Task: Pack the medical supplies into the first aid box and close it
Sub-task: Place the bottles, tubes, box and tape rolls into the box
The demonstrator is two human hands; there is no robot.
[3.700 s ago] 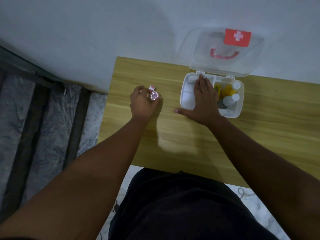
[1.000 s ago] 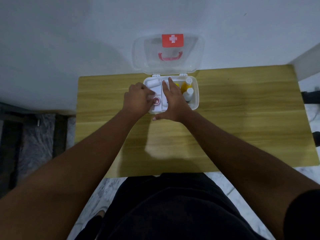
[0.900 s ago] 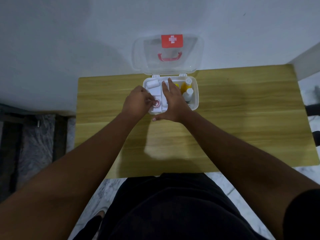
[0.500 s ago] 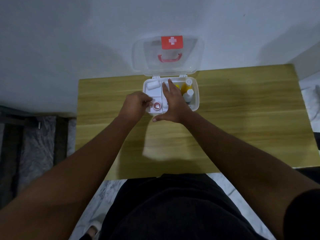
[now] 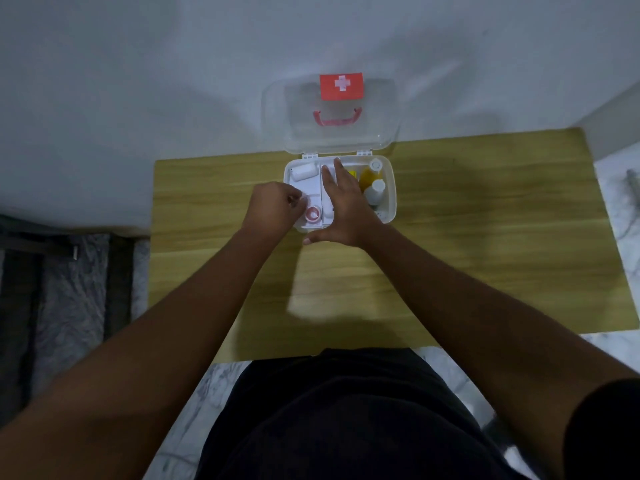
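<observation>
at box rim (image 5: pixel 392 188), both hands (image 5: pixel 341 206)

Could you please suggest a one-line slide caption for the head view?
Right hand steadies the open first aid box while the left hand hovers beside a small pink roll inside.

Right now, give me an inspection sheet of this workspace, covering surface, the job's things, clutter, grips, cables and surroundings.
Surface: wooden table, bare apart from the box.
Job's things: first aid box open, clear lid upright against the wall; bandage roll in the far left compartment; small pink-capped item in the near left one; two bottles on the right side.
Clutter: nothing seen.
Grips: left hand curled at the box's left edge, contents not visible; right hand flat, spread over the middle of the box.
Cables: nothing seen.
Surroundings: white wall behind; marbled floor to the right.
</observation>
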